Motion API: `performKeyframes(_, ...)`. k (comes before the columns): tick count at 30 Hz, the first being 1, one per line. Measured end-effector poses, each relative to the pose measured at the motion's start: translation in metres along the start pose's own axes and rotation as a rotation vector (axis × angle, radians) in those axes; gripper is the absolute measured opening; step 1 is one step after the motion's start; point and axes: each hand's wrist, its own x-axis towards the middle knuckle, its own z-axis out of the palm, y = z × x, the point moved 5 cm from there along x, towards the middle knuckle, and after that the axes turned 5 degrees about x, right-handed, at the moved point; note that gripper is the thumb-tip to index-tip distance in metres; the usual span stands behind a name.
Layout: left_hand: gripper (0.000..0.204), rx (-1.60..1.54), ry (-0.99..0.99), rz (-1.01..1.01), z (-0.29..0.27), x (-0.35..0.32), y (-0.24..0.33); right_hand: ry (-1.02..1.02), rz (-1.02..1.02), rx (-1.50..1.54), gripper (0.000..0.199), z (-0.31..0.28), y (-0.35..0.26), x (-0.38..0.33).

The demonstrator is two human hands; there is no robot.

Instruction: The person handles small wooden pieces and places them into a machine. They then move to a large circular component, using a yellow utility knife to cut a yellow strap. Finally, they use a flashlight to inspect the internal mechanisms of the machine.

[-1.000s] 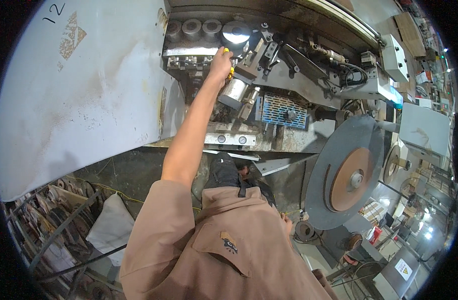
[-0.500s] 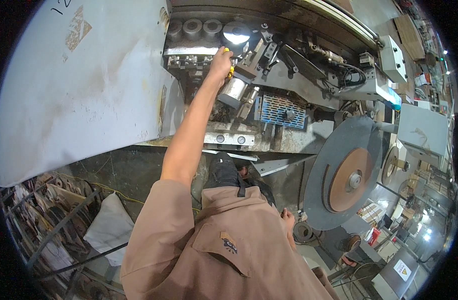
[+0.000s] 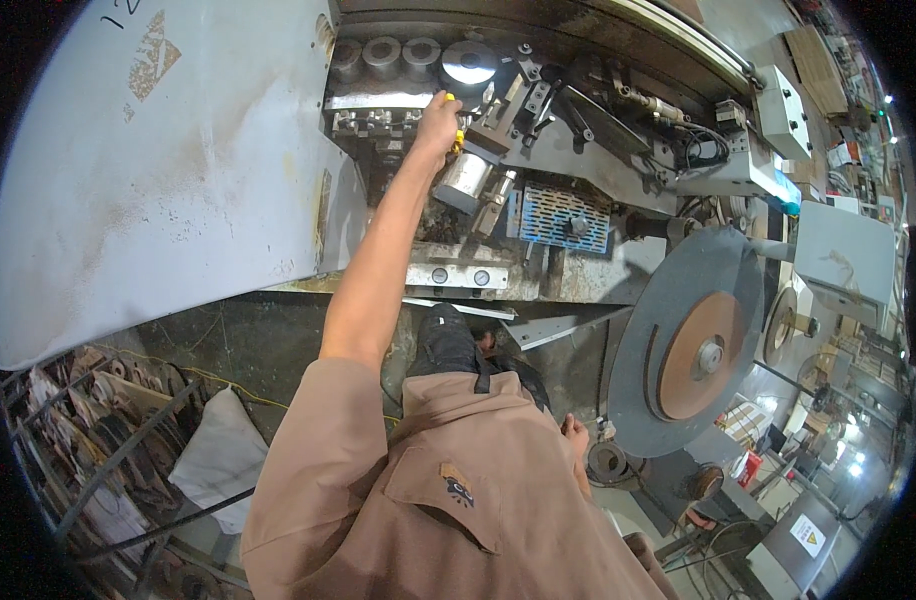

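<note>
Stretched forward over the machine bed, my left hand (image 3: 438,127) is closed round a yellow-handled tool (image 3: 459,139). Yellow shows above and below the fingers; the tool's exact kind is hidden by my grip. Just beyond the hand is a shiny round metal disc (image 3: 469,63), with a row of metal rollers (image 3: 381,58) to its left. A metal cylinder (image 3: 465,180) sits close by the hand, below and right. Low at my right side hangs my right hand (image 3: 576,438), fingers curled, with nothing visible in them; part of it is hidden by my shirt.
A large grey disc (image 3: 633,400) with a brown hub stands at right. The blue slotted plate (image 3: 565,215) and two gauges (image 3: 460,276) are on the machine's near side. A pale panel (image 3: 158,190) fills the left, above a rack (image 3: 108,460) of discs and a white sack (image 3: 221,450).
My left hand has stayed at nearly the same spot, still holding the yellow-handled tool. The view has shifted very slightly; my right hand stays low at my side.
</note>
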Motion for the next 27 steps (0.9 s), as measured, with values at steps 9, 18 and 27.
performKeyframes(9,0.069,0.159,-0.107,0.308,-0.008,-0.070,0.020,-0.006,-0.190,0.053,0.058,0.000,-0.121,0.011)
performKeyframes(18,0.077,0.755,-0.523,0.690,0.069,-0.294,-0.021,-0.276,-0.380,0.648,0.042,0.022,-0.413,-0.011)
performKeyframes(27,0.078,1.002,-0.526,0.753,0.063,-0.325,-0.034,-0.261,-0.576,0.215,0.030,0.033,-0.418,0.007)
